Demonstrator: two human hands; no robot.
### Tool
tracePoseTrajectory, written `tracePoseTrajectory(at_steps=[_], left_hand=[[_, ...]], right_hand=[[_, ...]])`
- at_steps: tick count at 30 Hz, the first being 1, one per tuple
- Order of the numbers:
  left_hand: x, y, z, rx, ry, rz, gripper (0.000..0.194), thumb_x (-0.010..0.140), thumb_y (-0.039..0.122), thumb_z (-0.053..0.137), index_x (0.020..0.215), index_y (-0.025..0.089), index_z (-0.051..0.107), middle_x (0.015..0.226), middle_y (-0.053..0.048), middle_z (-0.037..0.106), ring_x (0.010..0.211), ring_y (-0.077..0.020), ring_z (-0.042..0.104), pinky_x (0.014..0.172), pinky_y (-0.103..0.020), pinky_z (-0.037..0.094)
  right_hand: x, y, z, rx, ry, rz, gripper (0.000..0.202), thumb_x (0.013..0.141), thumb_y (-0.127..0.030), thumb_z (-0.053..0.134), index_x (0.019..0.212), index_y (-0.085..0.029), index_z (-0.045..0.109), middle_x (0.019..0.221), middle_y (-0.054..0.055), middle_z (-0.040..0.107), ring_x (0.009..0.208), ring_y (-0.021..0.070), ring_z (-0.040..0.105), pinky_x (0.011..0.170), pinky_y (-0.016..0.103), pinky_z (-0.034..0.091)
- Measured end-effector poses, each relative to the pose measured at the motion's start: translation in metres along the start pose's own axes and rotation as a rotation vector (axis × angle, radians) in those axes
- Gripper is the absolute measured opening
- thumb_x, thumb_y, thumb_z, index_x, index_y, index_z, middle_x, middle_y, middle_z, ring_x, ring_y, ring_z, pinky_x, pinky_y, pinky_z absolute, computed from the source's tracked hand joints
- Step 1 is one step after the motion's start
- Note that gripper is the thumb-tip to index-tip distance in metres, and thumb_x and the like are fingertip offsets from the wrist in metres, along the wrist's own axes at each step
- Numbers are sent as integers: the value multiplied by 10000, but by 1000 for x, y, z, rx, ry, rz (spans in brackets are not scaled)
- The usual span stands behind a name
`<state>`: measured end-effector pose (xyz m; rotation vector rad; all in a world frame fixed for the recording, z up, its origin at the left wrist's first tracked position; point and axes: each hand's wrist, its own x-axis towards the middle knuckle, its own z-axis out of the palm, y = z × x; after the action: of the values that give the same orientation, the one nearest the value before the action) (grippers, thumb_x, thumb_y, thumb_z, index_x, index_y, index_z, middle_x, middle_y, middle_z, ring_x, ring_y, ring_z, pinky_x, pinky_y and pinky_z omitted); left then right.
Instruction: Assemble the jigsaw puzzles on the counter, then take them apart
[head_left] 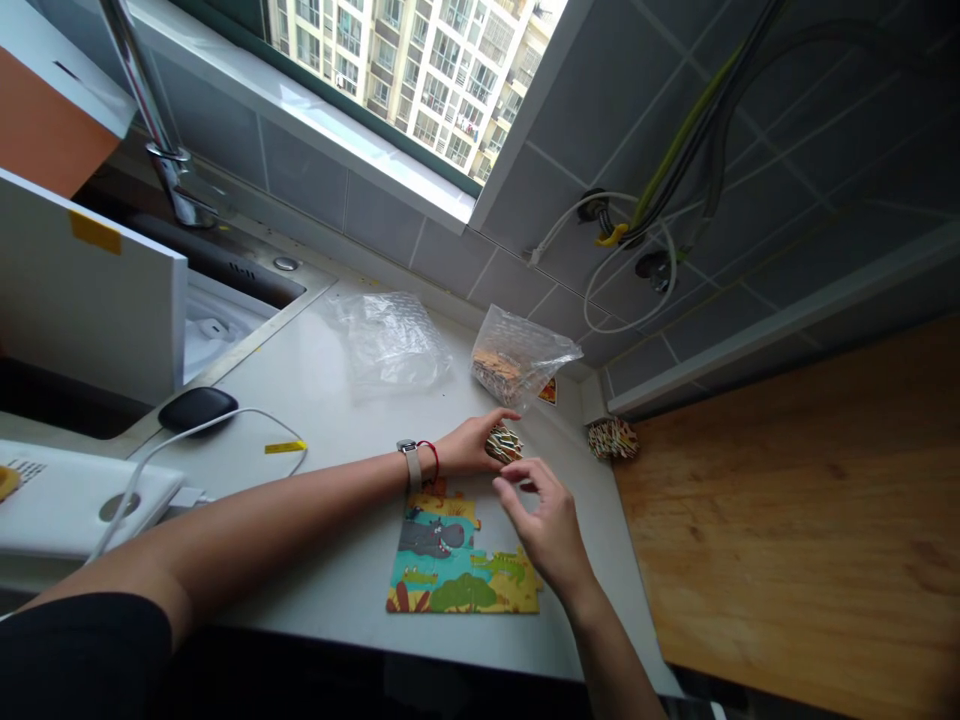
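My left hand point(475, 444), with a watch and a red cord at its wrist, is closed around a stack of jigsaw puzzle pieces point(504, 443), their layered edges showing. Just in front of that stack is my right hand point(546, 520), its fingers curved and thumb slightly apart, with nothing visible between them. Below both hands lies a partly joined jigsaw puzzle point(450, 565) with a hippo, crocodiles and a green bush. Its upper right outline is stepped, and my left wrist is near its top edge.
A clear plastic bag point(525, 350) with orange pieces stands by the wall, beside crumpled bubble wrap point(394, 340). Another pile of pieces point(613, 438) sits near the wooden board point(787, 510). At left are a black oval object point(198, 408), a white cable point(259, 411) and a sink point(300, 290).
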<state>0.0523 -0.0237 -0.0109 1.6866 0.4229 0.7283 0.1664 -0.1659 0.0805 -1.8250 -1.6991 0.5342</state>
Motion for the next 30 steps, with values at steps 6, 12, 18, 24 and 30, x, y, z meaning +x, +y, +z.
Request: tracePoseTrajectory(at_steps=[6,12,18,24,30], left_hand=[[6,-1,-4,-488,25,-153,878,558,159,968,1325,192,543,955,-43,751,874,-218,749,835,-361,579],[12,4,-24,-852,173,-321,793,543,218,1014,1232,153,628,953,-79,779,828,-192,742,830,-339,559],[15,0,-26,-987,258,-309,705,536,244,1027,1130,152,660,942,-54,772,805,-165,726,803,-292,552],[22,-7,-29,-1094,306,-247,539,597,312,1003,1002,129,697,930,-57,760,809,-158,713,809,-274,548],[21,-6,-33,-1135,257,-245,496,595,278,1004,959,108,713,865,-55,754,757,-149,711,757,-249,552]], right_hand=[[-20,-43,26,-326,-547,93,1004,683,-497,907,1539,-227,458,1497,148,510,1363,392,494,1127,515,442],[14,-42,60,-349,-392,121,707,817,-445,813,1426,-193,559,1357,149,571,1280,361,539,1103,474,449],[48,-35,65,-294,-372,200,509,762,-315,841,1211,-191,638,1312,130,577,1239,315,575,1060,409,454],[61,-29,65,-279,-421,213,432,679,-263,894,1019,-196,637,1106,72,625,1043,259,614,913,355,475],[62,-24,69,-134,-362,215,443,615,-171,880,861,-231,517,836,-30,610,781,184,579,713,294,438]])
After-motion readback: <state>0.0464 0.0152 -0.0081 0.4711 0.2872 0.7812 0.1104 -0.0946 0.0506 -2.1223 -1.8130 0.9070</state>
